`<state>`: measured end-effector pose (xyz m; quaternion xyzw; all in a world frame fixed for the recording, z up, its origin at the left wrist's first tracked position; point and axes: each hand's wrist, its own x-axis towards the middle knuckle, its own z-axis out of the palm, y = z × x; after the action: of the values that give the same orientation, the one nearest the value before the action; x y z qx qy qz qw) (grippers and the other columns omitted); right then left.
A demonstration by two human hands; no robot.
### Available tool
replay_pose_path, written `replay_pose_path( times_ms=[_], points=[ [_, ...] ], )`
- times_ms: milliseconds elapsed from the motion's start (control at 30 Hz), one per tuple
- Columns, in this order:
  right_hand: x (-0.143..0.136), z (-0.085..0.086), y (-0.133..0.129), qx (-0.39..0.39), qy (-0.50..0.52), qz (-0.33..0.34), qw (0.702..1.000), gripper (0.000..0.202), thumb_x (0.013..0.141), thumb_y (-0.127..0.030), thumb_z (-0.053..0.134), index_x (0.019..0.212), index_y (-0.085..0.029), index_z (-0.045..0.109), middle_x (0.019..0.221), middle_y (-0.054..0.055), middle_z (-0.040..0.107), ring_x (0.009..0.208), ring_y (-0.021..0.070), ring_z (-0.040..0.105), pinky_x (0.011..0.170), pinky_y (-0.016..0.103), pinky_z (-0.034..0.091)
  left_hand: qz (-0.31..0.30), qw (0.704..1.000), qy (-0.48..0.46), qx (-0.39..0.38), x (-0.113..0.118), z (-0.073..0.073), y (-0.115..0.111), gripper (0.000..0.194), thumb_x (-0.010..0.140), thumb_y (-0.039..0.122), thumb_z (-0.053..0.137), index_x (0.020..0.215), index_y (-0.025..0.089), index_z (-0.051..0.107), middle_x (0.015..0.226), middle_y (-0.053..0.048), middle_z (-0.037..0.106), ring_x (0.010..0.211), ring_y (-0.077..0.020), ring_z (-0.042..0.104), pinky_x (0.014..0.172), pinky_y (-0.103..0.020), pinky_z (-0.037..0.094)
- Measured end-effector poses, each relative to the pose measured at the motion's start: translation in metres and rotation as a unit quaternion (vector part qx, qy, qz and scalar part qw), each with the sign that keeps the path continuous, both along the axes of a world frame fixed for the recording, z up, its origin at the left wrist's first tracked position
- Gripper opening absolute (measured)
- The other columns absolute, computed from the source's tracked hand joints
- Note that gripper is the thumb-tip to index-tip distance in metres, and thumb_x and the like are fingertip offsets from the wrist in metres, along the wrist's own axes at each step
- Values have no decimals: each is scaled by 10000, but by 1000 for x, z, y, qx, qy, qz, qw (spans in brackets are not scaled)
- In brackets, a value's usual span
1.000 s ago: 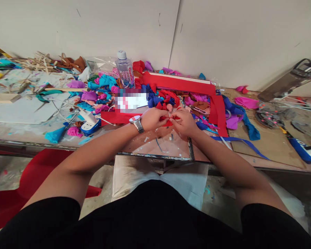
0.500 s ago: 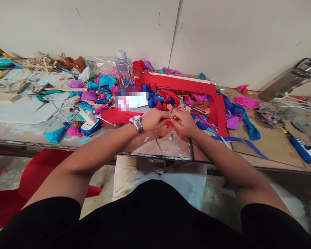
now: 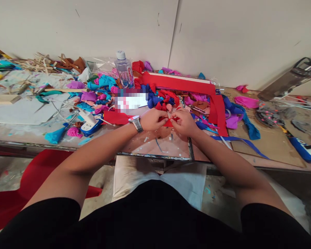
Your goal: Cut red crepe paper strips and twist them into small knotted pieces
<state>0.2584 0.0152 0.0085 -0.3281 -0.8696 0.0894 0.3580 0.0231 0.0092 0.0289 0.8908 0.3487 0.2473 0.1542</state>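
Observation:
My left hand (image 3: 153,120), with a metal-band watch (image 3: 136,123) at its wrist, pinches a piece of red crepe paper (image 3: 168,123) between thumb and fingers. Facing it, my right hand (image 3: 184,121) grips the other side of the same paper. The fingertips of both hands are a small distance apart, low over the table. Part of the red paper is hidden by my fingers. Just beyond them lies a heap of crumpled crepe paper (image 3: 153,100) in blue, red and pink. A wide red strip (image 3: 219,116) lies to the right of my right hand.
A water bottle (image 3: 124,71) stands behind a pixelated phone-like object (image 3: 132,101). On the left are a power strip (image 3: 92,128) with cables and a pile of wood sticks (image 3: 41,63). Cardboard (image 3: 269,148) and a dark tumbler (image 3: 282,81) are on the right.
My fingertips have moved slightly apart, and the red paper shows more clearly between them. The view has shifted a little; the things on the table stay where they were.

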Motion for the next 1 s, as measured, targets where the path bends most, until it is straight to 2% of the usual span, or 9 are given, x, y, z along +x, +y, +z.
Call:
replay_pose_path(
  times_ms=[133,300,433,600,1000],
  points=[
    [1,0,-1,6,-1,13,1000,61,896,-270,639,839,-252,651,859,58,754,913,277,651,903,452,460,-1,1000,2,-17,-1,2,-1,317,983,304,468,833,177,717,682,-27,661,606,-157,510,658,-325,358],
    [0,1,-1,29,10,32,999,69,905,-261,650,838,-247,660,836,50,754,895,272,659,897,450,455,-3,1000,-5,-31,0,3,-1,241,912,275,505,813,180,703,668,-7,631,595,-146,478,656,-313,356],
    [0,0,0,26,10,17,999,88,908,-282,648,826,-249,648,819,50,739,879,270,653,887,447,454,-1,999,-13,-35,0,4,-2,236,917,313,519,797,181,674,653,6,599,588,-140,462,644,-310,337],
    [0,0,1,8,9,-8,1000,99,902,-304,643,818,-254,630,849,66,746,903,283,650,875,444,459,-6,999,-11,-30,-2,0,1,242,931,347,540,833,179,685,688,1,626,602,-140,483,640,-314,325],
    [2,2,2,10,14,-25,1000,76,876,-296,633,817,-249,623,850,68,743,864,276,649,842,442,457,22,1000,1,-12,-2,2,-1,222,887,291,529,763,182,678,631,-16,608,569,-148,469,617,-325,331]
  ],
)
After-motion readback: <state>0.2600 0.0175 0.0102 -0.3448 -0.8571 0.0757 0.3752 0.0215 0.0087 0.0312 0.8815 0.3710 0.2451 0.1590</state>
